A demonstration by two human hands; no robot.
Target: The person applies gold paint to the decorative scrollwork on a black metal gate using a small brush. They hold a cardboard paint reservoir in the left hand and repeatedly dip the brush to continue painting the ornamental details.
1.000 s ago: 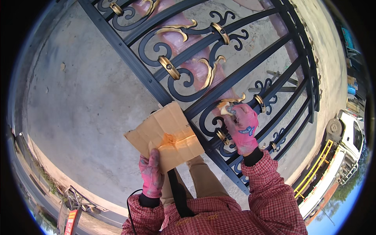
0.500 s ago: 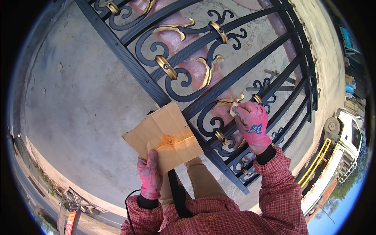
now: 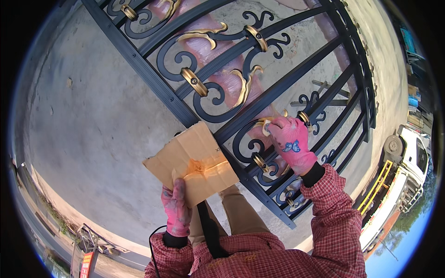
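Note:
My left hand (image 3: 176,211), in a pink glove, grips the lower edge of a folded piece of brown cardboard (image 3: 208,153), thumb on top. A gold-orange paint smear marks the cardboard's middle. My right hand (image 3: 292,143), gloved in pink with a blue butterfly print, is closed on a small pale pad (image 3: 266,128), mostly hidden by the fingers. That pad is at a gold-tinted leaf on a black scroll (image 3: 237,144) of the metal gate panel (image 3: 278,90). Elsewhere on the panel, leaves (image 3: 245,88) and collars (image 3: 193,82) are gold.
Beneath the panel runs a support wrapped in pinkish plastic film (image 3: 227,76). Grey concrete (image 3: 102,125) spreads to the left. A white truck (image 3: 410,160) stands at the far right, and a red sign (image 3: 86,264) at the lower left. A black cord (image 3: 152,252) hangs by my left sleeve.
My right hand has shifted a little left and up with the pale pad, along the scroll's leaf. My left hand and the cardboard have barely moved.

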